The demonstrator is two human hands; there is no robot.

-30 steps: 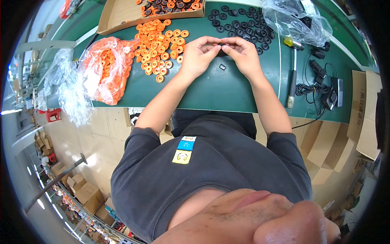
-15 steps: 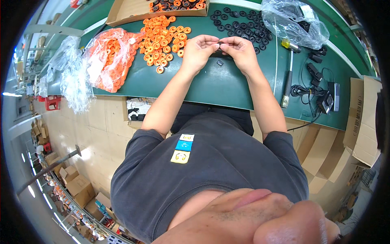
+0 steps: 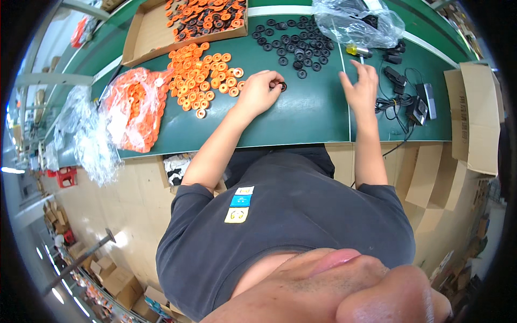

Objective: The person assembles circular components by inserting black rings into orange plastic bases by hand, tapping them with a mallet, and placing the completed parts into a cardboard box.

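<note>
Black ring (image 3: 282, 86) at left hand (image 3: 259, 92) fingers, one only

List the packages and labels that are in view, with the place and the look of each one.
Open brown cardboard box: far left on the green table, shallow, holding orange and black rings.
Clear plastic bag: far right, crumpled, dark parts inside.
Clear bag of orange rings: left table edge.
Brown cardboard carton: right edge, flaps open.
Three small square labels: on the dark shirt, white, blue, yellow.
</note>
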